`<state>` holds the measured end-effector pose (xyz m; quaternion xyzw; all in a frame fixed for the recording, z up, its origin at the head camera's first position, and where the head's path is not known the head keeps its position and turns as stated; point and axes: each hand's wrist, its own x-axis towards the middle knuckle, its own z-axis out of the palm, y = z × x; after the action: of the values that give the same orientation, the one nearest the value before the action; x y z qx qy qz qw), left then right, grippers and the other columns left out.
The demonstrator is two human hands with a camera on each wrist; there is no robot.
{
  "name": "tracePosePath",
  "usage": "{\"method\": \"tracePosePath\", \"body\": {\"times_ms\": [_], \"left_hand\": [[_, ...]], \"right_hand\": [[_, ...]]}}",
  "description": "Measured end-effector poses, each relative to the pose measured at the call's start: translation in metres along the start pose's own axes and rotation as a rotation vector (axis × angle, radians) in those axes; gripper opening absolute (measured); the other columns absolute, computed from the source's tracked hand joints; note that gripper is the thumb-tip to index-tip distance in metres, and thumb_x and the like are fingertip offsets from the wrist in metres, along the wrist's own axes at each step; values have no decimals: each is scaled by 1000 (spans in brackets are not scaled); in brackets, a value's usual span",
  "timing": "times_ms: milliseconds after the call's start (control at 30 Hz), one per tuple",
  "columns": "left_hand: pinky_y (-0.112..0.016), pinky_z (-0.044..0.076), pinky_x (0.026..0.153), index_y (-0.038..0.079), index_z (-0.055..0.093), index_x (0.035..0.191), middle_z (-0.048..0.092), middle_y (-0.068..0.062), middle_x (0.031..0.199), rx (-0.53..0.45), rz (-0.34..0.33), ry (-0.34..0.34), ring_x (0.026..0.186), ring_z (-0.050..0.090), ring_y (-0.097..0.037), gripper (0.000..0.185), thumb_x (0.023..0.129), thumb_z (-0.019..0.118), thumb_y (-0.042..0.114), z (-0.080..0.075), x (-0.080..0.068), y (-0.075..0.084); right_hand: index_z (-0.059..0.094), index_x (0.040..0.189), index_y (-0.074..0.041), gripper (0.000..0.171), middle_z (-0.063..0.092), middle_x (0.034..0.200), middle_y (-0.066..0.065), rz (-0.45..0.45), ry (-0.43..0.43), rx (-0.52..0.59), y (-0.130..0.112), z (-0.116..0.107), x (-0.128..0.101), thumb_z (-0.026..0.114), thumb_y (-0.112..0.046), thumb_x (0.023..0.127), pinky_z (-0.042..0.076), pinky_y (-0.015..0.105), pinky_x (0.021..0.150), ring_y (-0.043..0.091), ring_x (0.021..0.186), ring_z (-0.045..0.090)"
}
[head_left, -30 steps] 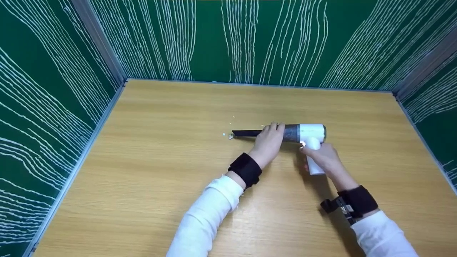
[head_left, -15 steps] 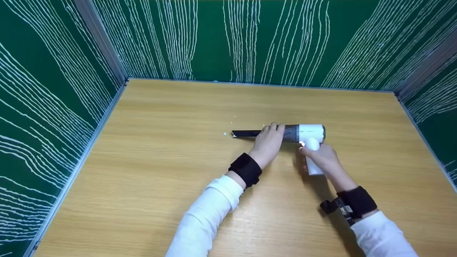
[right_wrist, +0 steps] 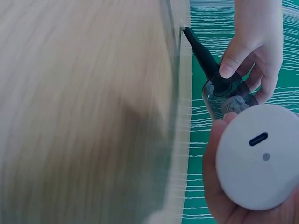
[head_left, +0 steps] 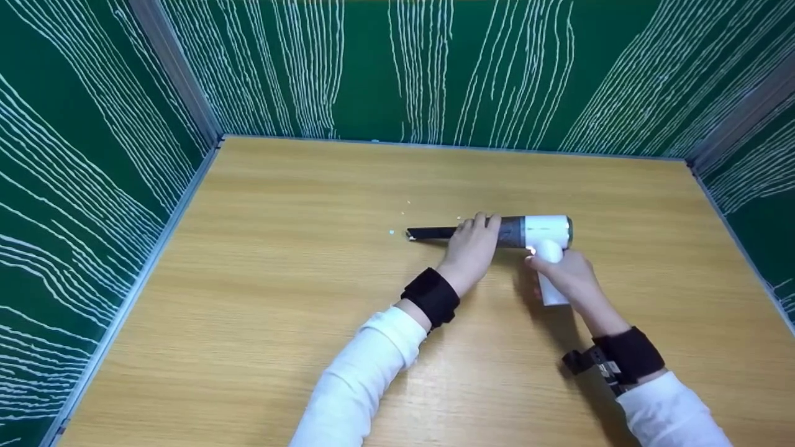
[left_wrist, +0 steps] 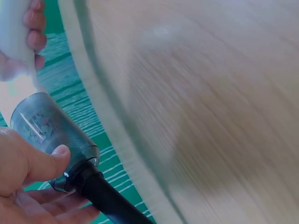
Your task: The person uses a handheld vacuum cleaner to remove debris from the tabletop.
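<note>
A white handheld vacuum cleaner [head_left: 548,231] lies level over the wooden table, its black crevice nozzle [head_left: 430,233] pointing left. My right hand [head_left: 571,276] grips the white handle, whose round base [right_wrist: 257,158] fills the lower right wrist view. Around the nozzle's root and the front of the grey see-through dust cup [left_wrist: 51,123] curl the thumb and fingers of my left hand [head_left: 472,251]. A light glows where the handle meets the body. Pale scraps cling at the nozzle tip, and one small white scrap [head_left: 391,232] lies just left of it.
Several tiny crumbs [head_left: 402,213] are scattered on the wooden table [head_left: 279,279] beyond the nozzle. Green panels [head_left: 366,68] with white wavy lines border the table at the back and both sides, joined by grey corner posts [head_left: 174,68].
The small clump of scraps at the nozzle tip has shrunk to a few bits at its mouth. Both hands and the vacuum cleaner have shifted slightly right.
</note>
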<state>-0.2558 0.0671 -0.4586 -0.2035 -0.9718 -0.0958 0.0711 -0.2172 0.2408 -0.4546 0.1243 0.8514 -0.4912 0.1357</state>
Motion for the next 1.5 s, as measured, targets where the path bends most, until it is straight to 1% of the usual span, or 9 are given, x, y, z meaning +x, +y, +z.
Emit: {"method": "tracePosePath", "body": {"times_ms": [300, 433, 700, 933, 1067, 1200, 1333, 1433, 1500], "left_hand": [[-35, 44, 91, 16, 36, 132, 49, -6, 123, 21, -39, -10, 104, 52, -21, 48, 86, 50, 8, -1, -1, -4], [-38, 43, 93, 17, 38, 131, 50, -6, 122, 23, -60, -10, 105, 52, -22, 43, 89, 45, 9, 0, 0, -9], [-39, 43, 93, 18, 37, 131, 50, -6, 122, 30, -85, -19, 106, 52, -22, 42, 90, 44, 11, 2, 0, -14], [-38, 44, 91, 18, 38, 130, 51, -4, 119, 40, -87, -11, 103, 54, -21, 38, 92, 40, 13, 2, 0, -17], [-37, 43, 94, 17, 36, 132, 49, -5, 124, 18, -67, -30, 108, 52, -21, 43, 91, 42, 9, 2, 0, -20], [-35, 39, 100, 15, 33, 136, 44, -7, 132, -13, -28, -54, 116, 46, -22, 51, 88, 45, 2, 2, -2, -27], [-30, 33, 104, 10, 33, 136, 42, -8, 134, -43, 5, -49, 120, 43, -22, 54, 86, 53, 8, 1, -4, -38], [-29, 33, 104, 7, 37, 134, 44, -10, 132, -60, -5, -47, 120, 44, -22, 54, 83, 57, 8, -1, -5, -49], [-29, 35, 103, 5, 41, 130, 47, -10, 129, -39, -29, -51, 118, 45, -23, 52, 81, 57, 4, -3, -6, -60]], "right_hand": [[41, 106, 5, 54, 57, 88, 20, 12, -12, 41, -1, 7, 4, 65, -33, 77, 55, 38, 57, 23, 58, 62], [41, 104, 3, 49, 58, 82, 16, 22, -6, 78, -3, 15, 7, 65, -30, 77, 55, 38, 56, 22, 55, 62], [40, 105, 4, 50, 57, 82, 17, 29, -20, 95, -5, 22, 11, 64, -29, 77, 55, 37, 56, 21, 54, 61], [41, 103, 3, 45, 58, 80, 18, 22, -25, 130, -5, 25, 12, 64, -26, 77, 55, 38, 56, 23, 55, 62], [41, 102, 3, 44, 58, 80, 18, 24, -34, 141, -5, 25, 12, 64, -26, 78, 55, 38, 57, 23, 55, 62], [42, 101, 3, 43, 58, 79, 16, 25, -36, 146, -5, 24, 11, 64, -25, 77, 55, 38, 56, 21, 54, 61], [41, 102, 2, 44, 57, 79, 14, 21, -44, 159, -4, 22, 10, 65, -25, 78, 55, 38, 56, 19, 53, 60], [41, 103, 1, 43, 57, 77, 11, 21, -58, 182, -3, 21, 9, 64, -25, 78, 55, 37, 56, 18, 53, 60], [40, 103, 1, 42, 57, 77, 9, 32, -72, 202, -2, 19, 9, 64, -24, 79, 55, 37, 56, 18, 53, 60]]}}
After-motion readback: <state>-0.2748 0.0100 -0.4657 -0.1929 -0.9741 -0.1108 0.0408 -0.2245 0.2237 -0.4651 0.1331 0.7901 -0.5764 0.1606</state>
